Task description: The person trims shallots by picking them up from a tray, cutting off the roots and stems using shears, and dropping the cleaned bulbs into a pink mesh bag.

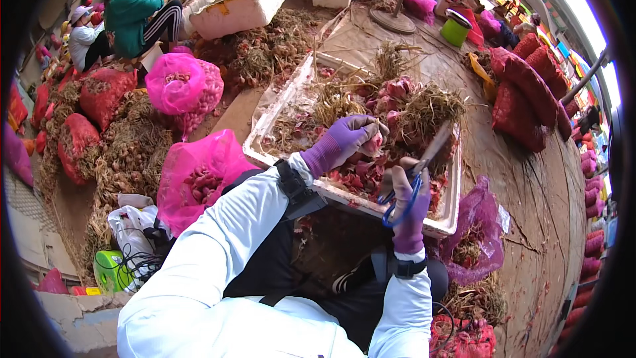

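Note:
My left hand, in a purple and grey glove, pinches a small reddish bulb, garlic or shallot, by its top. A pair of blue-handled scissors is held in my gloved right hand, blades pointing up and to the right, apart from the bulb. Below both hands lies a shallow white foam tray. Dried stalks, more reddish bulbs and loose red skins fill much of it.
Left of the tray, an open pink mesh bag holds bulbs. A purple mesh bag with stalks sits at right. Full red sacks lie farther right. Two people sit at upper left, near a large foam box. Cables lie at lower left.

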Demonstrator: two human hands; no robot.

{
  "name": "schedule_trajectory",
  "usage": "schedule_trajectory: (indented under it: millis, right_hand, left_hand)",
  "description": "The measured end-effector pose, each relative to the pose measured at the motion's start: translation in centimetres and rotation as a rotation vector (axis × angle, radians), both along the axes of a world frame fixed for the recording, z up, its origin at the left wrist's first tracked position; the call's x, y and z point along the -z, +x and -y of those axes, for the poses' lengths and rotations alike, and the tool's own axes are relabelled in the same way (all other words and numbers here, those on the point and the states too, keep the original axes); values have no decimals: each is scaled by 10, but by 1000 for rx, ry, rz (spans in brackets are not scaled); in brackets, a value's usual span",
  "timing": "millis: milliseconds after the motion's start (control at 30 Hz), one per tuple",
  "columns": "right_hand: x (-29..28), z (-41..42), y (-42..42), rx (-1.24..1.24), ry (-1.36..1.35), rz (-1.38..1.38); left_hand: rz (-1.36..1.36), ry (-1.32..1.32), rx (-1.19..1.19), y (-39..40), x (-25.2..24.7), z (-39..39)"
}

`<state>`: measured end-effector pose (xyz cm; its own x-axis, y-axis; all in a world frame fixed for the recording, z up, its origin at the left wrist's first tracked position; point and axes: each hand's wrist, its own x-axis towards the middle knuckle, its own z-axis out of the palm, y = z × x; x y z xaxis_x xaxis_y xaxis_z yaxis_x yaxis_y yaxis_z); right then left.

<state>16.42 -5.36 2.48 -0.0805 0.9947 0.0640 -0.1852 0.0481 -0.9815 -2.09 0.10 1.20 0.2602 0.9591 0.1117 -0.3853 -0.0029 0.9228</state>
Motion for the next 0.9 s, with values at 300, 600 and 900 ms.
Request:
schedule_trajectory:
  millis: [300, 600, 900]
  right_hand:
    - [9, -9, -11, 268, 372, 434]
    - [17, -19, 4, 207, 136, 131]
    - [24, -20, 9, 227, 51, 36]
  left_hand:
    - [-246, 328, -288, 47, 18, 14]
    - [-81, -5, 93, 35, 10, 14]
    - [60, -239, 247, 36, 0, 17]
